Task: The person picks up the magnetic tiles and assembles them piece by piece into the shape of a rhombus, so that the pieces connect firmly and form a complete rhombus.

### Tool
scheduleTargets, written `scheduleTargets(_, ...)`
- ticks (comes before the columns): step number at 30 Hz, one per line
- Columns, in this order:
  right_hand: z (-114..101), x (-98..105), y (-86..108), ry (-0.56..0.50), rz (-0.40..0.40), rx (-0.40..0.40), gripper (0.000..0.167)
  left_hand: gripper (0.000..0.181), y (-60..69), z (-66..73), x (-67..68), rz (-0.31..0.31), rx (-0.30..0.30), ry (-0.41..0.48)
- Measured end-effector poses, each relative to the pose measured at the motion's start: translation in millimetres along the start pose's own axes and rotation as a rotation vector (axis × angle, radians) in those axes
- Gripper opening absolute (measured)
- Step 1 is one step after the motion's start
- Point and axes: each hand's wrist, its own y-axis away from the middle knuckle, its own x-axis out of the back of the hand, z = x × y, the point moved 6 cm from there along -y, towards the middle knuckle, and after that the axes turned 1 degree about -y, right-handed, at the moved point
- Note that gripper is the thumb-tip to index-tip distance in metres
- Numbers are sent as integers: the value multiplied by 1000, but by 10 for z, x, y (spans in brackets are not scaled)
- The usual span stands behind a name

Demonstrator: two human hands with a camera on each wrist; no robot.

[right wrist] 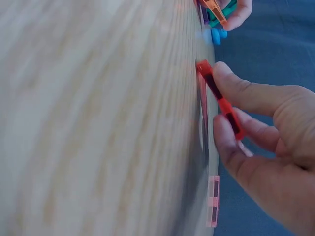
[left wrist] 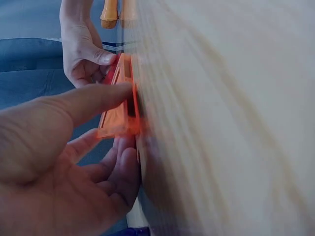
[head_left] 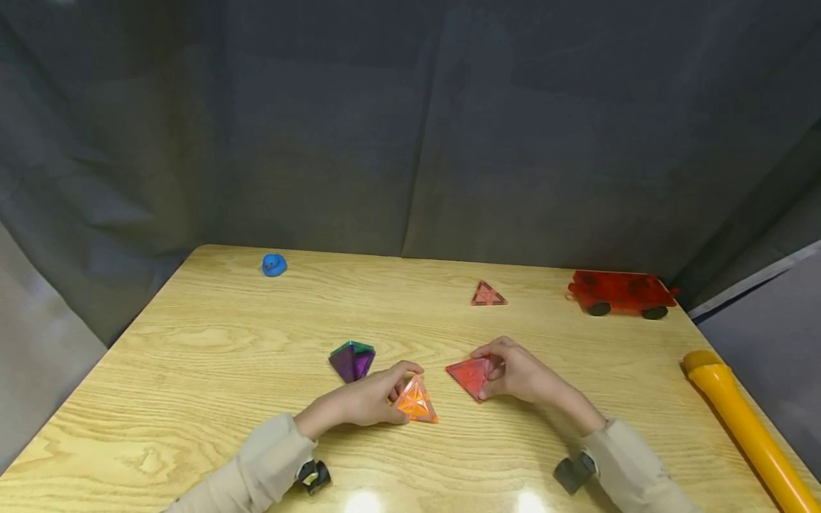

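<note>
My left hand pinches an orange translucent triangular tile between thumb and fingers, low over the wood table. The left wrist view shows this orange tile tilted, with its lower edge at the tabletop. To the right, my right hand grips a red triangular tile by its right side. Seen edge-on in the right wrist view, the red tile is tilted, one end close to the wood. A small gap separates the two tiles. Purple and green tiles, standing joined at angles, are just behind my left hand.
Farther back lies a loose pinkish-red triangular tile. A blue toy duck sits at the back left, and a red wheeled toy car at the back right. A yellow-orange tube lies along the right edge. Dark curtains hang behind the table.
</note>
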Motion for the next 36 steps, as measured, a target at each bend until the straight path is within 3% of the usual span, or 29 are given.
scheduleTargets(7, -40, -55, 37, -183, -103, 61, 47, 71, -32, 11, -4, -19, -58, 5)
scheduleTargets(24, -189, -248, 28, -431, -132, 40, 36, 70, -5, 26, 11, 11, -8, -15)
scheduleTargets(28, -222, -287, 18, -430, -148, 41, 36, 70, -8, 17, 13, 14, -5, -11)
scheduleTargets(36, -241, -336, -4, -323, -158, 53, 35, 69, -11, 5, -1, 4, 1, -2)
